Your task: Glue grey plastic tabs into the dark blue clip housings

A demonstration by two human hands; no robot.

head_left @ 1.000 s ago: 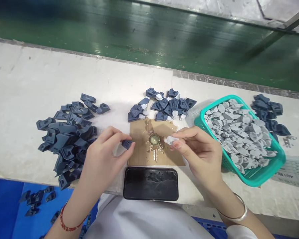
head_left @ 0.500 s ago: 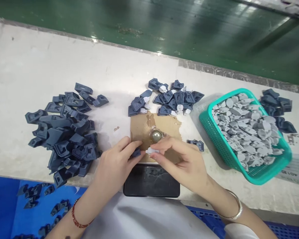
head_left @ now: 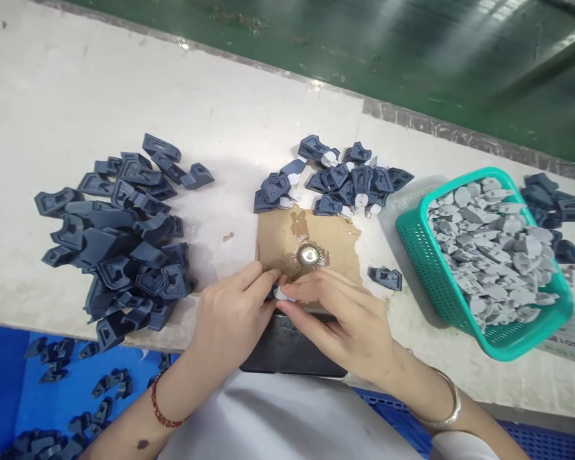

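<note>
My left hand (head_left: 237, 313) is closed round a dark blue plastic part (head_left: 270, 292), most of it hidden by the fingers. Between the thumb and fingers of my right hand (head_left: 340, 316) is a small light grey plastic piece (head_left: 283, 294). The two pieces meet at my fingertips; whether one sits inside the other I cannot tell. Just beyond my hands lies a brown cardboard sheet (head_left: 278, 239) with a round metal dome (head_left: 309, 255) on it. A black phone-like slab (head_left: 292, 348) lies below my hands at the table's near edge.
A heap of dark blue parts (head_left: 110, 243) lies at left. Blue parts with grey pieces attached (head_left: 338, 179) lie behind the cardboard. A green basket (head_left: 501, 348) of grey pieces stands at right, a lone blue part (head_left: 386, 278) left of it. More parts fill a blue bin (head_left: 9, 377) below.
My right hand has brought the grey piece leftward against the blue part in my left hand; before, there was a small gap. The camera view has shifted slightly.
</note>
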